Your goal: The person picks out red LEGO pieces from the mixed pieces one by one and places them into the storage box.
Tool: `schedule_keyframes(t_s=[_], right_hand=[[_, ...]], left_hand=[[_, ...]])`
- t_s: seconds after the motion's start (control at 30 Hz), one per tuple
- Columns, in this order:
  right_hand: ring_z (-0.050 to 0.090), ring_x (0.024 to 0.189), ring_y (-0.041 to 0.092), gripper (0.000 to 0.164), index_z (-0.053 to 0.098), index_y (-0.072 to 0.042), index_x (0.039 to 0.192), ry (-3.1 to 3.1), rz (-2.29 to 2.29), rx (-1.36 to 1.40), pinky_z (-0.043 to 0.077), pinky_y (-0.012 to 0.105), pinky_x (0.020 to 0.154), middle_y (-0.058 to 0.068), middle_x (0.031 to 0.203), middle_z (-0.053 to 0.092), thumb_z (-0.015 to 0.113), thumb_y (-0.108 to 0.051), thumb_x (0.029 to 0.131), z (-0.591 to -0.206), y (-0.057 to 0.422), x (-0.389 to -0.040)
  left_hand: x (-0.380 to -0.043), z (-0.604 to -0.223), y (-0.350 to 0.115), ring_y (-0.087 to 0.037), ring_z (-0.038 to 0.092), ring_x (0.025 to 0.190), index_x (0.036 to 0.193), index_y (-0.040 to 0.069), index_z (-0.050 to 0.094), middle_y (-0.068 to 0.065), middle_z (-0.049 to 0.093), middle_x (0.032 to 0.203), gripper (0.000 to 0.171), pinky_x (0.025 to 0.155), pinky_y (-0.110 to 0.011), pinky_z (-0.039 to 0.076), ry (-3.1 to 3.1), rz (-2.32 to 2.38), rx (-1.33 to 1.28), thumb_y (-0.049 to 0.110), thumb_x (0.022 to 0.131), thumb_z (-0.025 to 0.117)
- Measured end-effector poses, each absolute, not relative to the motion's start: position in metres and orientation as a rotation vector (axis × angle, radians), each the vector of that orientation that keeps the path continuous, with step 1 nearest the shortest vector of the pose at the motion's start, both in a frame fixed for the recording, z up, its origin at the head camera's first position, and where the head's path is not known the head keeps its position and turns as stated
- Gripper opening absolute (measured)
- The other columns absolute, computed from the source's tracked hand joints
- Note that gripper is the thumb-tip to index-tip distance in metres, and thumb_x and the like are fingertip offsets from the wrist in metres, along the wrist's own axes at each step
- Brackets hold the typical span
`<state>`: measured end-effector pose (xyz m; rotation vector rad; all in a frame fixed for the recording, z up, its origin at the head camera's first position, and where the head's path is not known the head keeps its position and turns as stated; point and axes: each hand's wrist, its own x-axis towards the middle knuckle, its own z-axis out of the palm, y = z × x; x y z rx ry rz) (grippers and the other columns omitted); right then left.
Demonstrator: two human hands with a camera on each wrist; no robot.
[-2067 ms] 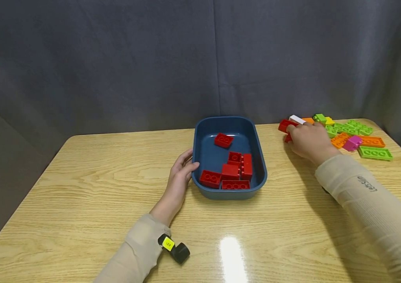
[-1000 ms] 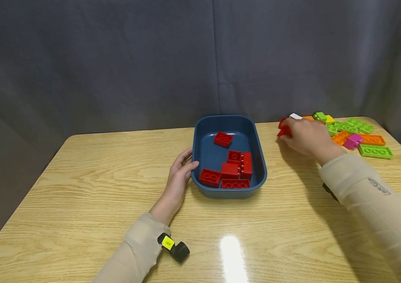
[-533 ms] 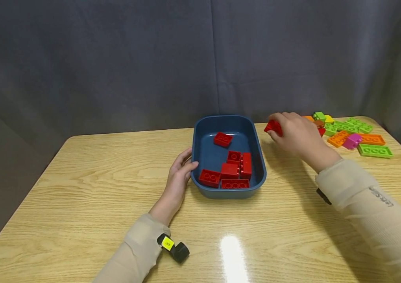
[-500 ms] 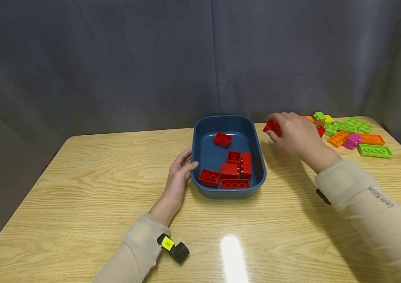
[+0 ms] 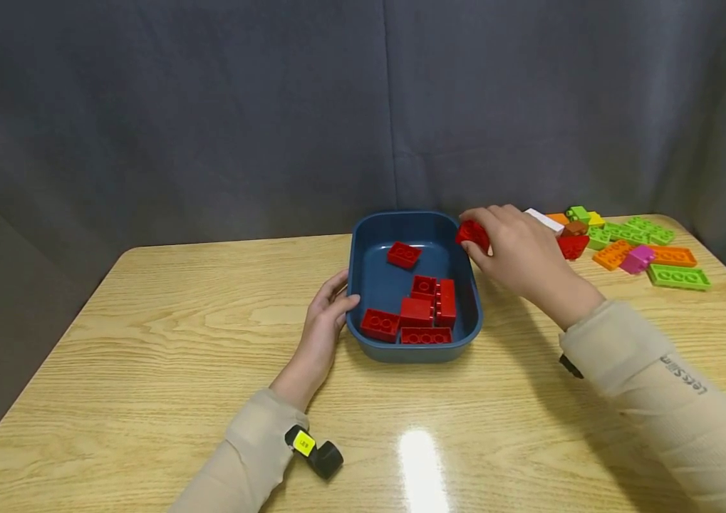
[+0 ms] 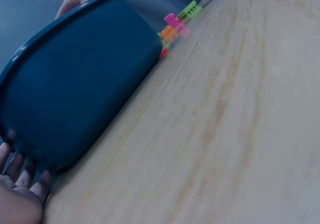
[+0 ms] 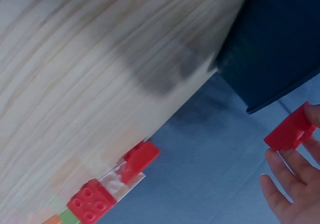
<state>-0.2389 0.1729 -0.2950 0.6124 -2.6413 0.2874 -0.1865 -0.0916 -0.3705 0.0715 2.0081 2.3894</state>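
In the head view a blue plastic bin (image 5: pixel 367 235) stands on the table, with several red building bricks (image 5: pixel 417 311) lying inside. My left hand (image 5: pixel 320 313) holds the bin's left side, thumb over the rim and fingers along the outer wall. The left wrist view shows its fingertips (image 6: pixel 46 178) against the bin's lower wall. A red building brick (image 5: pixel 473 234) is pinched between thumb and fingers of my right hand (image 5: pixel 523 249), at the bin's right back rim. The right wrist view shows that brick (image 7: pixel 290 129) held outside the bin's dark wall (image 7: pixel 280 38).
To the right lie loose bricks: a red one (image 5: pixel 573 247), a white one (image 5: pixel 544 221), a brown one (image 5: pixel 576 228), orange (image 5: pixel 613 254), magenta (image 5: pixel 637 259) and several green ones (image 5: pixel 680 276). A dark curtain (image 5: pixel 241 121) hangs behind the table (image 5: pixel 196 342).
My right hand has picked a red brick out of the pile and carried it left to the bin's rim. My left hand and the bricks in the bin stay put.
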Motion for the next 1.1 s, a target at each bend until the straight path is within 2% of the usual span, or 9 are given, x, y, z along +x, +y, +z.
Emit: schedule_keyframes(t_s=[0.17, 0.37, 0.77, 1.0, 1.1], right_hand=[[0.058, 0.095, 0.029, 0.039, 0.06, -0.008, 0.118, -2.622, 0.291, 0.63, 0.053, 0.046, 0.074, 0.015, 0.112, 0.068, 0.064, -0.026, 0.084, -0.293, 0.167, -0.234], [0.056, 0.099, 0.028, 0.04, 0.059, -0.009, 0.119, -2.642, 0.309, 0.671, 0.052, 0.047, 0.082, 0.013, 0.115, 0.067, 0.065, -0.026, 0.083, -0.291, 0.161, -0.225], [0.058, 0.093, 0.026, 0.043, 0.061, -0.01, 0.118, -2.629, 0.261, 0.756, 0.053, 0.043, 0.079, 0.012, 0.109, 0.07, 0.07, -0.029, 0.079, -0.29, 0.151, -0.211], [0.059, 0.099, 0.029, 0.043, 0.062, -0.009, 0.117, -2.614, 0.227, 0.782, 0.049, 0.048, 0.093, 0.014, 0.107, 0.071, 0.07, -0.029, 0.079, -0.289, 0.149, -0.204], [0.06, 0.097, 0.029, 0.043, 0.062, -0.01, 0.117, -2.614, 0.2, 0.793, 0.05, 0.048, 0.091, 0.013, 0.103, 0.072, 0.07, -0.029, 0.079, -0.29, 0.147, -0.199]], left_hand=[[-0.186, -0.371, -0.092, -0.026, 0.042, 0.131, 0.141, 0.006, 0.039, -0.016, 0.042, 0.146, 0.052, 0.116, -0.046, 0.027, 2.009, 2.384, 0.078, 0.012, 0.089, 0.049], [-0.187, -0.371, -0.092, -0.026, 0.042, 0.13, 0.141, 0.007, 0.039, -0.015, 0.042, 0.147, 0.052, 0.116, -0.046, 0.027, 2.012, 2.378, 0.082, 0.013, 0.09, 0.049], [-0.186, -0.371, -0.092, -0.025, 0.041, 0.131, 0.14, 0.007, 0.039, -0.016, 0.042, 0.147, 0.052, 0.116, -0.046, 0.027, 2.013, 2.381, 0.082, 0.012, 0.089, 0.049], [-0.186, -0.371, -0.092, -0.025, 0.041, 0.131, 0.14, 0.006, 0.04, -0.016, 0.042, 0.147, 0.052, 0.117, -0.046, 0.026, 2.013, 2.382, 0.082, 0.012, 0.089, 0.049], [-0.186, -0.371, -0.092, -0.025, 0.041, 0.131, 0.14, 0.007, 0.04, -0.015, 0.042, 0.147, 0.052, 0.117, -0.046, 0.026, 2.012, 2.382, 0.082, 0.012, 0.089, 0.049]])
